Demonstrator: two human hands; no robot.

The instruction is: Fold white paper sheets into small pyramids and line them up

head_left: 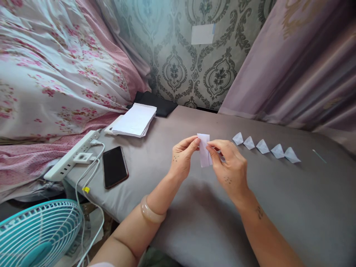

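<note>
A narrow folded strip of white paper (204,155) stands upright between my two hands, above the grey table. My left hand (182,154) pinches its left edge near the top between thumb and fingers. On the other side, my right hand (230,167) grips the right edge with thumb and forefinger. To the right lies a row of several small folded white paper shapes (262,147), each with a pointed top. At the back left is a stack of white paper sheets (135,120).
A black phone (115,167) lies at the left, beside a white power strip (72,155) with trailing cables. Below them stands a turquoise fan (41,233). Black cloth (160,104) lies behind the paper stack. A thin stick (319,156) rests on the grey table (314,207) at far right.
</note>
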